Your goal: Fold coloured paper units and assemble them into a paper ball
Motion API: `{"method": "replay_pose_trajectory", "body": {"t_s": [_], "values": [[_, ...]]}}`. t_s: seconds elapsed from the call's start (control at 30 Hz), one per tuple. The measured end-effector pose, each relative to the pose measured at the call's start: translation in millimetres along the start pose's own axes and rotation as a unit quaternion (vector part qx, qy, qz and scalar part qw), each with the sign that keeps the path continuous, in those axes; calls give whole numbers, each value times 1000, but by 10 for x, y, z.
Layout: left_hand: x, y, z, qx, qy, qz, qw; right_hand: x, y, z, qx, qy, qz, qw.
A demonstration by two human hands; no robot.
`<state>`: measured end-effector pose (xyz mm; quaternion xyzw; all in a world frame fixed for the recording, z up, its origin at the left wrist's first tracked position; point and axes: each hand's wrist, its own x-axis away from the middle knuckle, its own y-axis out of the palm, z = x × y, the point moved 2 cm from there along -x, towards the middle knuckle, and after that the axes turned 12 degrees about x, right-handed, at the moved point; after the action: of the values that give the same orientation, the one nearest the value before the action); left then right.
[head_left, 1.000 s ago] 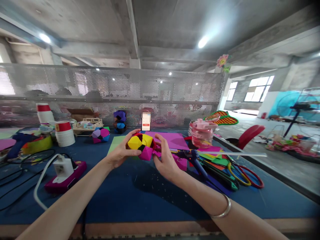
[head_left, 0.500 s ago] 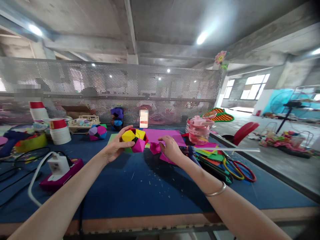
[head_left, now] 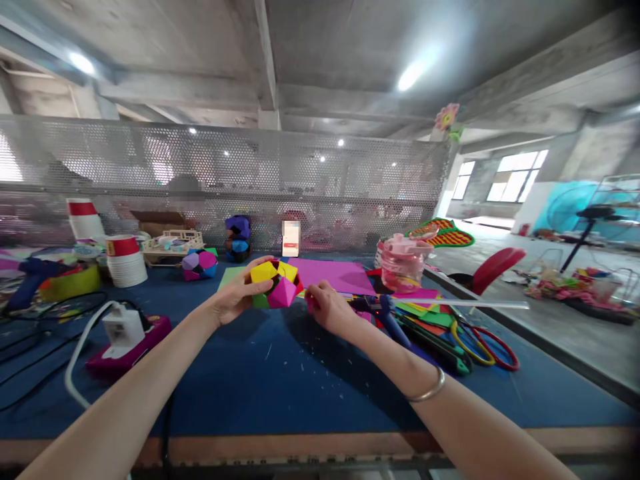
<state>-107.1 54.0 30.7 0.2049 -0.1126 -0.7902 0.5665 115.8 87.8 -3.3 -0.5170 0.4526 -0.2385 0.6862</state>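
My left hand (head_left: 234, 297) is wrapped round a many-sided paper ball (head_left: 283, 293) with yellow, magenta, green and red faces, held above the blue table. Just right of the ball, my right hand (head_left: 326, 308) pinches a small magenta paper piece (head_left: 309, 301), mostly hidden by the fingers. Behind both hands lies a flat purple sheet (head_left: 340, 273). A dark blue glue gun (head_left: 383, 308) with a long clear stick rests to the right of my right hand.
Scissors (head_left: 483, 343), a green-and-black tool (head_left: 435, 341) and coloured sheets lie right. A pink jar (head_left: 400, 263) and upright phone (head_left: 291, 239) stand behind. At left are paper cups (head_left: 125, 261), a power strip (head_left: 131, 353), cables and another paper ball (head_left: 199, 264).
My right hand has moved left, closer to the ball, carrying the magenta piece off its earlier spot. The glue gun shows more clearly. The whole view has shifted slightly.
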Motion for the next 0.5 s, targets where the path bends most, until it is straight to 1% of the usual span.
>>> {"method": "replay_pose_trajectory", "body": {"t_s": [0.1,0.2,0.27,0.33,0.4,0.5], "values": [[-3,-8,-6,-11,-5,-11,1000,115,-31,-62,0,-45,-25,999],[-16,-26,-8,-21,-5,-15,1000,200,-92,-106,-1,-87,-68,994],[-22,-36,-6,-22,-4,-12,1000,219,-156,-105,-16,-114,-100,988],[-25,-39,-2,-20,-4,-9,1000,209,-235,-78,-43,-135,-120,983],[-28,-38,2,-17,-3,-4,1000,185,-312,-33,-64,-140,-131,979],[-31,-33,5,-18,-1,2,1000,150,-384,38,-63,-115,-144,981]]}}
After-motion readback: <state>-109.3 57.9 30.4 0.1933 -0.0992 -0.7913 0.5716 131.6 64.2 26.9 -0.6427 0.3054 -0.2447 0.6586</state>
